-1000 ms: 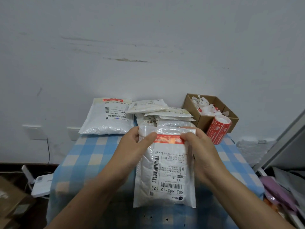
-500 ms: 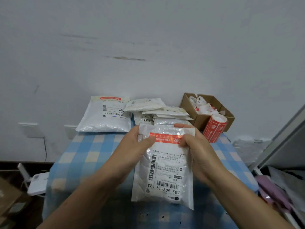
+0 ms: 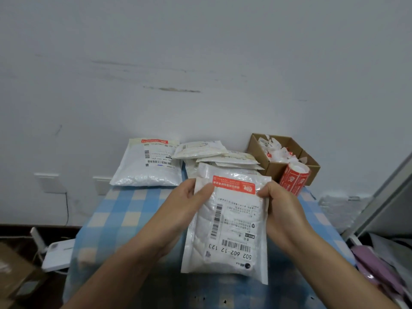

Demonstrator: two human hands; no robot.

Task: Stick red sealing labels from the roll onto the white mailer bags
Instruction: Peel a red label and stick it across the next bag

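I hold a white mailer bag (image 3: 231,228) upright over the table, its shipping label facing me. A red sealing label (image 3: 234,184) is stuck across its top edge. My left hand (image 3: 185,206) grips the bag's upper left side, thumb on the front beside the red label. My right hand (image 3: 281,208) grips the upper right side, thumb at the label's right end. The red label roll (image 3: 293,177) stands at the back right. A sealed mailer bag (image 3: 147,163) with a red label lies at the back left. A stack of mailer bags (image 3: 214,155) lies behind the held one.
A blue checked cloth covers the table (image 3: 116,219), which stands against a white wall. A brown cardboard box (image 3: 272,168) with crumpled white and red scraps sits behind the roll. A white device (image 3: 56,256) lies on the floor at left, and clutter (image 3: 379,264) at right.
My right thumb has slid to the right end of the red label, which now shows in full. The bag has tilted slightly.
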